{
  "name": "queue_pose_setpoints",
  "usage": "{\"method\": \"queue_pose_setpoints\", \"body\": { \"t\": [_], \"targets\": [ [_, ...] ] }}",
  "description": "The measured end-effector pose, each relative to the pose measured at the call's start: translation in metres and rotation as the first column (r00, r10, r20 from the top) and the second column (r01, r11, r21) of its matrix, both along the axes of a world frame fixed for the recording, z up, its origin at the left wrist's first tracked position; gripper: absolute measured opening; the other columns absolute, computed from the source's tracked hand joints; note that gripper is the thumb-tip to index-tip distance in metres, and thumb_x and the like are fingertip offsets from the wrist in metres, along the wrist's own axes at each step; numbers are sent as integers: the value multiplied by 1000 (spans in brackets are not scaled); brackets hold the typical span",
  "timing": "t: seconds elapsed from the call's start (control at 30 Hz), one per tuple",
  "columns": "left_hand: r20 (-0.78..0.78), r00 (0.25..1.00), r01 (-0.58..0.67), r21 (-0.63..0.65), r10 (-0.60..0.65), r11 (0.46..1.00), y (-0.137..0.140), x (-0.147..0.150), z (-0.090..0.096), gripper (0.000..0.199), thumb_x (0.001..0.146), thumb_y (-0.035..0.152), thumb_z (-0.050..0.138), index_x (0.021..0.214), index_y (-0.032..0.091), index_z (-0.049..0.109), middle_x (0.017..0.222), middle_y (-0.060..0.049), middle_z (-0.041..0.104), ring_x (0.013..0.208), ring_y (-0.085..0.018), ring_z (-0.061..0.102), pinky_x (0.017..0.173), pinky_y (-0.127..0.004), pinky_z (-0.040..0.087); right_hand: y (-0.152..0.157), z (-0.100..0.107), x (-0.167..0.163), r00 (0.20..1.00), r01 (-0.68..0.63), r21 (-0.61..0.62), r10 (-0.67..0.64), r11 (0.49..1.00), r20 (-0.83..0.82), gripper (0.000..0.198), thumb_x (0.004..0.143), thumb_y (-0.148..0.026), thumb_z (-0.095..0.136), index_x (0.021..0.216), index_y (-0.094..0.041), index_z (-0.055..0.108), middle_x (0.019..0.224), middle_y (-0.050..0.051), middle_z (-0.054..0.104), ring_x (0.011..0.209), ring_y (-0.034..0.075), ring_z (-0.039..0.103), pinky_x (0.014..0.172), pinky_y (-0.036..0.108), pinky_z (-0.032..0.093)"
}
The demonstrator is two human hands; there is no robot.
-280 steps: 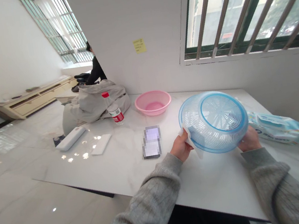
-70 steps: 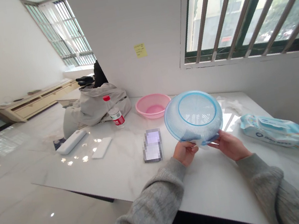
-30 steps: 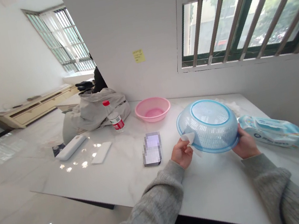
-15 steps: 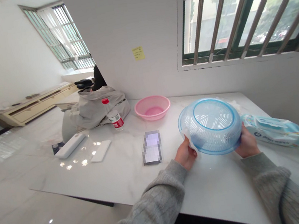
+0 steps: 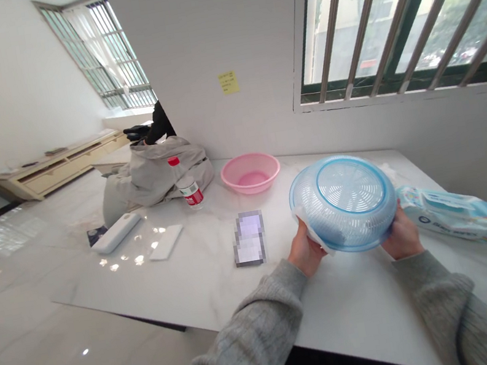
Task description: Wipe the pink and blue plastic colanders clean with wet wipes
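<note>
A blue see-through plastic colander (image 5: 351,188) is held upside down above the right part of the table, its slotted base facing up. My left hand (image 5: 305,251) presses a white wipe (image 5: 310,230) against the colander's left rim, fingers closed around it. On the opposite side, my right hand (image 5: 402,235) grips the rim, its fingertips hidden beneath. Just right of that hand lies a light-blue pack of wipes (image 5: 456,212). Behind and to the left stands a pink plastic basin (image 5: 251,174).
A blurred-out phone (image 5: 249,239) lies mid-table. Farther left are a red-capped bottle (image 5: 187,185), a grey cloth bag (image 5: 144,177), a long white device (image 5: 116,233) and a flat white piece (image 5: 166,243). A wall with a barred window rises behind the table (image 5: 225,297).
My left hand has shifted slightly and now lies more under the colander's rim with the wipe. The colander stays nearly in place; the view has turned a little.
</note>
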State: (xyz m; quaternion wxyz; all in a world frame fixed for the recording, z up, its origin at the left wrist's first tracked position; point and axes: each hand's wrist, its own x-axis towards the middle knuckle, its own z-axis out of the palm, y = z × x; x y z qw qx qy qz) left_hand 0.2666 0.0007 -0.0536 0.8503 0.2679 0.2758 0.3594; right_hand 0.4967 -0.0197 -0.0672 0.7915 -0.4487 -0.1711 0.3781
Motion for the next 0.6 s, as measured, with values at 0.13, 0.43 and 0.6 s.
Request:
{"method": "queue_pose_setpoints", "body": {
  "t": [0.13,0.43,0.6],
  "targets": [
    [48,996,78,37,-80,996,-2,-1,0,94,80,93,41,133,19,66,120,-16,74,109,-32,69,87,-43,56,-1,2,-1,998,16,-17,-17,1000,-60,38,98,-54,56,103,-22,75,106,3,77,119,22,66,107,39,55],
    [155,987,43,46,-49,998,3,-2,2,81,80,82,58,127,16,69,116,-17,75,111,-33,69,91,-44,56,-1,3,5,983,181,73,-179,981,-31,34,98,-49,60,112,-20,73,119,3,75,124,16,65,112,33,51],
    [274,960,54,-1,-51,999,5,-6,8,47,94,55,59,118,16,71,117,-15,74,109,-31,68,92,-43,54,2,5,7,970,228,52,-222,972,-101,33,104,-40,50,115,-19,72,122,3,75,122,16,67,114,35,49]
  ]
}}
